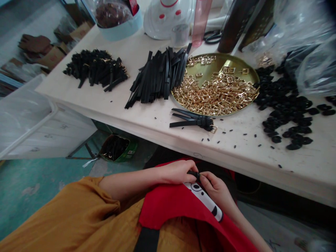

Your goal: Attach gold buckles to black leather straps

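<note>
Over the red apron, my left hand (179, 171) is closed on a short black strap (193, 174). My right hand (215, 185) pinches the strap's other end, and both sets of fingertips almost meet. Whether a buckle sits on the held piece is hidden by the fingers. Just beyond, near the table's front edge, lie a few black straps with a gold buckle (198, 120). Behind them are a pile of flat black straps (160, 75) and a round gold tray (220, 59) of small gold buckles (217, 92).
Black loops (288, 119) are heaped at the right, with small black bits scattered before them. Buckled straps (96, 68) form a pile at the left. Scissors (212, 37), a pink bottle (201, 22) and plastic bags (312, 31) stand behind. Under the table sits a green bag (130, 152).
</note>
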{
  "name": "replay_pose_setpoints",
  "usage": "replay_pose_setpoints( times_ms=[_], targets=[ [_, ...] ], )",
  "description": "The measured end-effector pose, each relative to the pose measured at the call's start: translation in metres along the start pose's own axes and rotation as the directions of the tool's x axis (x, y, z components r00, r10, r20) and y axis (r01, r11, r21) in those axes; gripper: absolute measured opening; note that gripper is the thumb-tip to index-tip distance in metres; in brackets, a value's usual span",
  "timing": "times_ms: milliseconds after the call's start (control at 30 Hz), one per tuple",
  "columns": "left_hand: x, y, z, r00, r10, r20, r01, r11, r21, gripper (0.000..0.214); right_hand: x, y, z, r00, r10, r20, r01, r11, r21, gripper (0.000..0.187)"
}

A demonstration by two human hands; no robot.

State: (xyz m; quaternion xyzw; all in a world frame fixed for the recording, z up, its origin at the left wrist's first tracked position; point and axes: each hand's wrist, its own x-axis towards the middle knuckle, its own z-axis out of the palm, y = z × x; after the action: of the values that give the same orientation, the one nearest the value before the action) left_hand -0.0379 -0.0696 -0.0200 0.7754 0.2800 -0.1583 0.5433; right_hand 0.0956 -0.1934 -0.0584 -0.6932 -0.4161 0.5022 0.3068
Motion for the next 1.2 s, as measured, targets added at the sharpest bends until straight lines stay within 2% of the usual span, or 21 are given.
replay_pose_setpoints(
  times_ms=[67,133,233,333,433,633,800,900,1000,1100,1200],
  targets=[
    [0.003,0.0,0.004,1.0,-0.014,0.026,0.013,1.0,0.027,0.033,-0.001,-0.002,0.001,0.998,0.032,0.049,-0.037,0.994,0.103,0.027],
    [0.005,0.001,0.005,0.993,-0.007,0.122,0.001,0.999,0.05,0.033,-0.002,-0.005,0.001,0.997,0.014,0.079,-0.026,0.988,0.151,0.029],
    [0.005,0.001,-0.002,0.98,0.027,0.197,-0.041,0.997,0.067,0.027,-0.001,-0.008,-0.003,0.998,-0.013,0.065,0.006,0.995,0.102,0.031],
    [0.002,0.001,-0.011,0.992,0.014,0.126,-0.025,0.997,0.079,0.033,0.0,-0.007,-0.009,0.998,0.039,0.053,-0.042,0.998,0.047,0.031],
    [0.001,0.002,-0.013,0.991,0.017,0.133,-0.03,0.995,0.091,0.033,0.001,-0.003,-0.01,0.997,0.057,0.051,-0.058,0.998,0.017,0.031],
    [0.006,0.004,0.007,0.997,0.063,0.037,-0.073,0.909,0.409,0.027,0.003,-0.002,-0.003,0.999,-0.029,0.02,0.03,0.999,-0.043,0.027],
    [0.006,0.002,0.015,0.998,0.036,0.046,-0.054,0.871,0.488,0.033,0.003,-0.003,-0.006,0.993,-0.042,0.111,0.041,0.999,0.018,0.021],
    [0.004,0.004,0.01,0.997,0.045,0.067,-0.07,0.89,0.45,0.032,0.003,-0.004,-0.01,0.987,-0.007,0.158,-0.001,0.999,0.055,0.021],
    [0.002,0.008,0.001,0.991,0.052,0.122,-0.086,0.951,0.298,0.029,0.003,-0.004,-0.011,0.987,0.024,0.159,-0.038,0.996,0.082,0.022],
    [0.002,0.008,-0.007,0.983,0.023,0.181,-0.048,0.99,0.136,0.027,0.003,-0.003,-0.01,0.991,0.032,0.131,-0.044,0.995,0.09,0.023],
    [0.003,0.005,-0.009,0.972,-0.011,0.237,-0.009,0.997,0.081,0.025,0.002,-0.001,-0.007,0.989,0.069,0.128,-0.09,0.982,0.166,0.023]
  ],
)
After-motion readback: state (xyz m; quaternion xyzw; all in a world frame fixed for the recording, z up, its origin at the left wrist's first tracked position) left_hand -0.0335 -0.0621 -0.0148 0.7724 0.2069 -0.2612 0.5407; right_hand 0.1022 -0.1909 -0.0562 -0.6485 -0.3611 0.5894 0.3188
